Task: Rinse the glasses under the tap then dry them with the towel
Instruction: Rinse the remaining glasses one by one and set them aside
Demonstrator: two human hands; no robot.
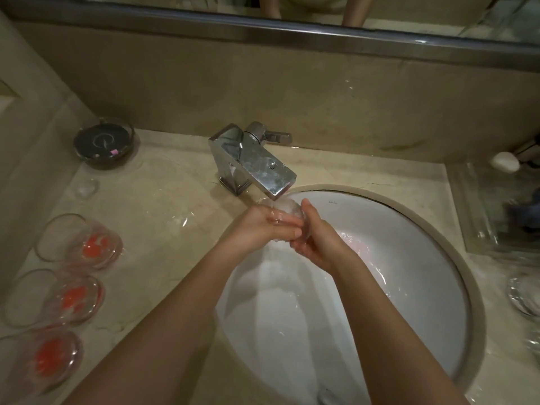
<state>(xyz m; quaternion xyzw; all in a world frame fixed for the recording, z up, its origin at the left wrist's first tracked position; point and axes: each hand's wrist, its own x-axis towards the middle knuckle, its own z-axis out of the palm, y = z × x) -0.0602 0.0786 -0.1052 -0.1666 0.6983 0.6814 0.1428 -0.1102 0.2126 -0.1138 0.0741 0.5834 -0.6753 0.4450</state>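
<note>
A clear glass point(285, 207) sits under the chrome tap point(254, 163), with water running onto it. My left hand point(263, 226) cups it from the left, fingers curled round it. My right hand point(314, 238) grips it from the right, thumb up beside the rim. Both hands hover over the white sink point(409, 229). Three clear glasses with orange marks lie in a row on the counter at the left: the far glass point(84, 241), the middle glass point(64, 299), the near glass point(43, 358). No towel is in view.
A dark round dish point(103, 143) stands at the back left of the wet marble counter point(163, 229). A white soap bar point(505, 161) and a clear tray point(496, 211) are at the right, with another glass point(526, 296) near the right edge. A mirror runs along the top.
</note>
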